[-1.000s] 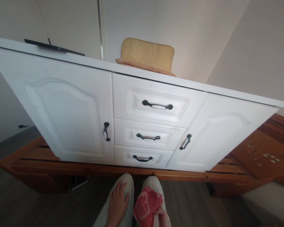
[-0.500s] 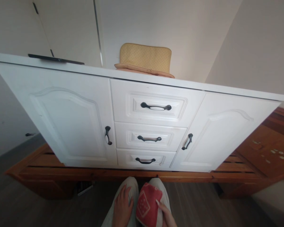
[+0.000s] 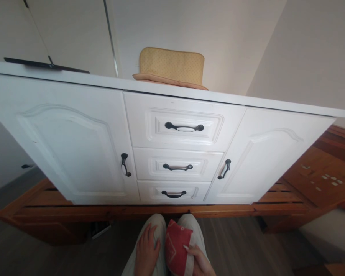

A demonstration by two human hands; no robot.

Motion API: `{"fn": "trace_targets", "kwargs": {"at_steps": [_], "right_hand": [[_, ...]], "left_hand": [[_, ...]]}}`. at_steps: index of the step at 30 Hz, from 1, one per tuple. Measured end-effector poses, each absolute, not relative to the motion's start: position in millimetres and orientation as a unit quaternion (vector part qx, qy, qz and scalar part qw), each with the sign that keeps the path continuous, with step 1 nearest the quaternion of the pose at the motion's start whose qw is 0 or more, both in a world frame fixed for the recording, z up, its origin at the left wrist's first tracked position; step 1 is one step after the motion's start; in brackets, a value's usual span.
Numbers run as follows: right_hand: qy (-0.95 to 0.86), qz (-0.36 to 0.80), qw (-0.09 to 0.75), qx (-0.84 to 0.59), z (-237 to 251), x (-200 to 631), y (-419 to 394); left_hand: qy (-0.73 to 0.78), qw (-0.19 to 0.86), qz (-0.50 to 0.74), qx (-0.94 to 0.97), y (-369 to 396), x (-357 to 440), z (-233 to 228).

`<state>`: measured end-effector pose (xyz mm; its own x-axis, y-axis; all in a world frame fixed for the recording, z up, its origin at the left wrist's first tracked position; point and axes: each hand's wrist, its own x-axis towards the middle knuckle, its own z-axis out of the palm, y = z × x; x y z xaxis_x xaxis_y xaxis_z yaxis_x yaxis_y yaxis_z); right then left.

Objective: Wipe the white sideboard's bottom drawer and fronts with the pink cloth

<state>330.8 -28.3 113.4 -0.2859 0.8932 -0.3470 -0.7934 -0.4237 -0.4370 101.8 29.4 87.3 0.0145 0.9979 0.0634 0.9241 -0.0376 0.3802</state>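
My left hand lies on my left thigh, fingers spread over the pale trousers, with nothing in it. My right hand grips a red patterned cloth by its right side, thumb on top. White lines and a pale band along the right edge mark this cloth, which looks folded or like a soft pouch; its exact kind cannot be made out. It rests between and over my knees. The fingers beneath it are hidden.
Ahead stands a white cabinet with drawers and side doors, all closed, on a wooden bench. A yellow dotted fabric item with a pinkish edge and a flat dark object lie on top. A wooden panel is at right.
The red cloth has turned, showing less of its white pattern, and my right hand has shifted slightly left and down with it. My left hand stays put. The view has shifted a little.
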Motion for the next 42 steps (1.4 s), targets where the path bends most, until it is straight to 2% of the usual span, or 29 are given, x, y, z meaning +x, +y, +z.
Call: {"fn": "trace_targets", "kwargs": {"at_steps": [30, 42], "right_hand": [[-0.125, 0.816, 0.489, -0.282, 102.4, 338.5, -21.7], [-0.132, 0.793, 0.510, -0.305, 107.4, 333.4, -17.6]], "left_hand": [[0.686, 0.118, 0.154, 0.702, 33.3, 99.7, 79.7], [0.691, 0.147, 0.154, 0.691, 34.9, 100.0, 84.7]]}}
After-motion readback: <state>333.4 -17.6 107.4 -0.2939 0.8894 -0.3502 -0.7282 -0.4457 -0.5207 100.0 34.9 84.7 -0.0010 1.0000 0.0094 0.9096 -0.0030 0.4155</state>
